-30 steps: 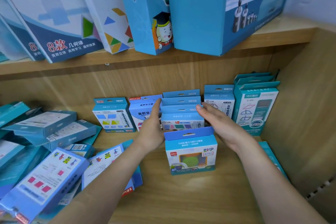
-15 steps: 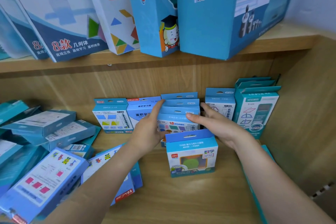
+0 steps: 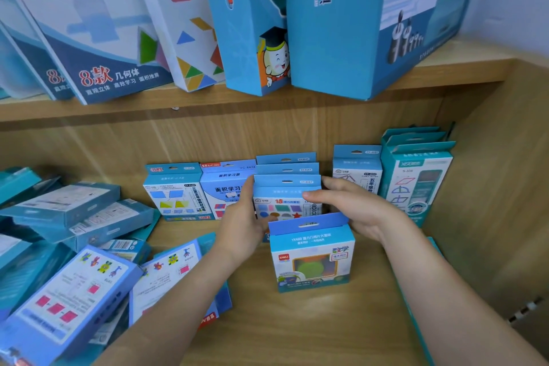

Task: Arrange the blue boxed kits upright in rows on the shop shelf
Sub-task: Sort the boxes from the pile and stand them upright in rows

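Three matching kits stand one behind another at the back of the lower shelf (image 3: 297, 333). The front kit (image 3: 282, 208) of that file is the one in hand. It is upright, and its base is hidden behind the windowed kit (image 3: 312, 261), which stands alone just at its 6 o'clock.

Bare wood lies open from the windowed kit toward 6 o'clock. At 3 o'clock the side wall (image 3: 490, 202) closes the shelf in. At 12 o'clock the upper shelf board (image 3: 208, 105) runs above the hang-tabs and carries large leaning boxes (image 3: 341, 24). From 9 to 7 o'clock a heap of kits (image 3: 68, 282) lies flat and crooked, close beside the left forearm.

Along the back the row runs from 10 to 2 o'clock: shapes kit (image 3: 175, 193), area kit (image 3: 222, 184), the file of three, a pale kit (image 3: 355, 163), then teal kits (image 3: 416, 175) near the wall.

The left grip (image 3: 246, 223) clasps the front kit's left edge, fingers upright along its side. The right grip (image 3: 353, 208) pinches its right edge, the thumb across the printed face and the fingers behind, in the narrow gap beside the pale kit.
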